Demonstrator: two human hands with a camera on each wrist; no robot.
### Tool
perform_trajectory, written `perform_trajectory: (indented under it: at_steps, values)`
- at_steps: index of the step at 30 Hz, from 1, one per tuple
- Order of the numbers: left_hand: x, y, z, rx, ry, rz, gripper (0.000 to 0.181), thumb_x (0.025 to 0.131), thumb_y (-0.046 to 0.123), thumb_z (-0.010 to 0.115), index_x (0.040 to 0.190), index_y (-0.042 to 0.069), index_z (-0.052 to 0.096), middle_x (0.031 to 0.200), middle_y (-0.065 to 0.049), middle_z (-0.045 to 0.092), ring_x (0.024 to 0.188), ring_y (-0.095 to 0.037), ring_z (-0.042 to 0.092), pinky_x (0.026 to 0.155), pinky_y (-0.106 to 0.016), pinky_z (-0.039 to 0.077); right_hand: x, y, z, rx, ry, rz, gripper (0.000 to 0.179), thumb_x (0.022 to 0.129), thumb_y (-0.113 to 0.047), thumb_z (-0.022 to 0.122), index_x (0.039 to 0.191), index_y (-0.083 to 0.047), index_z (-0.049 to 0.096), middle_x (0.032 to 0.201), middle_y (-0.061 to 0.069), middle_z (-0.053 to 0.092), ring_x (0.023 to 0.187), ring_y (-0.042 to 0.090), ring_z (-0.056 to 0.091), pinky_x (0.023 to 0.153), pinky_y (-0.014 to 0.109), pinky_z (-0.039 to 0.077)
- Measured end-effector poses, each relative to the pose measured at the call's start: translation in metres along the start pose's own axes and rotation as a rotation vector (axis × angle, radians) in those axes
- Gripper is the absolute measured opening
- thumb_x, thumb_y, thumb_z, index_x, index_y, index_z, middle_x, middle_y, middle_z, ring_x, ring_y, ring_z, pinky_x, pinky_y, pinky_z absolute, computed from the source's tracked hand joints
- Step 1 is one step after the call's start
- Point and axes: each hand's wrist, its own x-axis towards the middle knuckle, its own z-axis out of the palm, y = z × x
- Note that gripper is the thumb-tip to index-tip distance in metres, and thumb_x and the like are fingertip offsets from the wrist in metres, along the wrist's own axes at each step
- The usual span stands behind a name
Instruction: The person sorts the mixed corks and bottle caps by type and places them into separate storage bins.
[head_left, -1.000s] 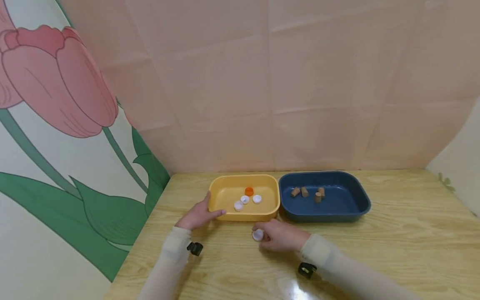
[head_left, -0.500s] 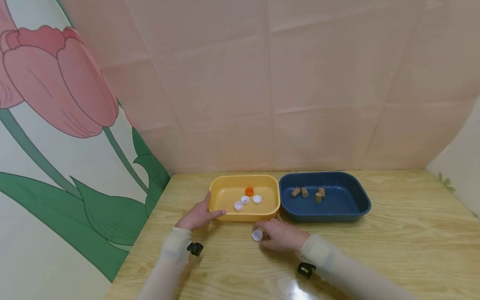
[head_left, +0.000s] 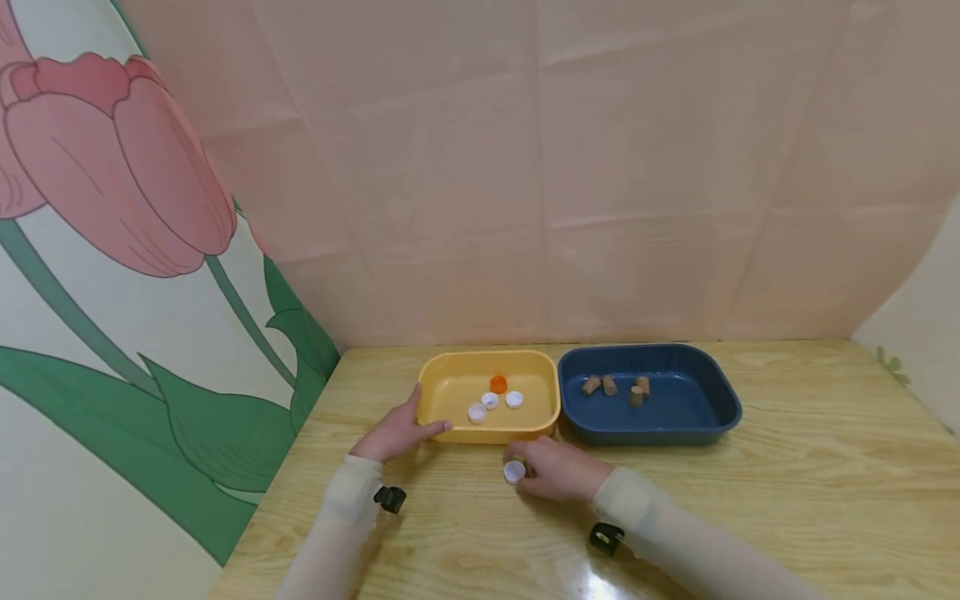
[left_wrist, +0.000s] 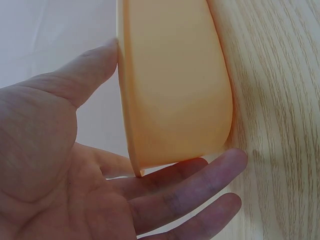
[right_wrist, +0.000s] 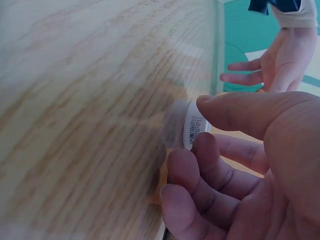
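In the head view, my left hand (head_left: pixel 397 432) rests at the left front corner of a yellow tray (head_left: pixel 542 422). The left wrist view puts my thumb on the tray's rim and my mostly straight fingers along its end wall. Before that tray, my right hand (head_left: pixel 561 469) pinches a white bottle cap (head_left: pixel 514 472) at the tabletop. Close up in the right wrist view, the cap (right_wrist: pixel 195 125) stands on edge between thumb and fingertips, with print on its ridged side. Inside the yellow tray lie an orange cap (head_left: pixel 498 384) and three white caps (head_left: pixel 514 400).
A dark blue tray (head_left: pixel 697 435) stands against the yellow tray's right side and holds several corks (head_left: pixel 609 385). Both trays are on a wood-grain table (head_left: pixel 810 467), near a pink cloth backdrop (head_left: pixel 525 208). A painted tulip wall (head_left: pixel 112 167) rises at the left.
The right hand shifts very slightly left, and the cap in its fingers tilts a little. My left hand and both trays stay where they were.
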Motion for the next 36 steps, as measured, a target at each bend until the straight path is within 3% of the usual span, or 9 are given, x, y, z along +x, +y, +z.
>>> perform_trajectory:
  at_steps: [16, 25, 36]
  values:
    - [-0.001, 0.001, 0.000, 0.022, 0.008, -0.015, 0.108, 0.089, 0.061, 0.066, 0.160, 0.004, 0.008, 0.156, -0.025, 0.037, 0.136, -0.037, 0.047, 0.109, -0.055, 0.038, 0.003, 0.002, 0.002, -0.011, 0.000, 0.000, 0.016, 0.088, -0.014, 0.075, 0.101, -0.017, 0.066, 0.078, -0.012, 0.061, 0.065, 0.001, 0.052, 0.060, 0.023, 0.045]
    - [-0.002, 0.001, -0.001, 0.012, -0.002, -0.006, 0.110, 0.087, 0.064, 0.066, 0.161, 0.005, 0.008, 0.156, -0.025, 0.036, 0.136, -0.036, 0.047, 0.109, -0.055, 0.038, 0.001, 0.005, 0.003, 0.001, 0.002, 0.007, 0.016, 0.087, -0.015, 0.077, 0.099, -0.017, 0.068, 0.077, -0.012, 0.059, 0.064, 0.001, 0.051, 0.059, 0.022, 0.044]
    - [-0.003, 0.002, -0.001, 0.019, -0.003, -0.015, 0.110, 0.088, 0.063, 0.065, 0.161, 0.004, 0.007, 0.157, -0.025, 0.035, 0.138, -0.037, 0.045, 0.110, -0.055, 0.037, -0.005, -0.003, -0.008, -0.012, -0.029, 0.094, 0.019, 0.086, -0.023, 0.080, 0.102, -0.016, 0.071, 0.072, -0.013, 0.056, 0.066, 0.005, 0.050, 0.059, 0.025, 0.043]
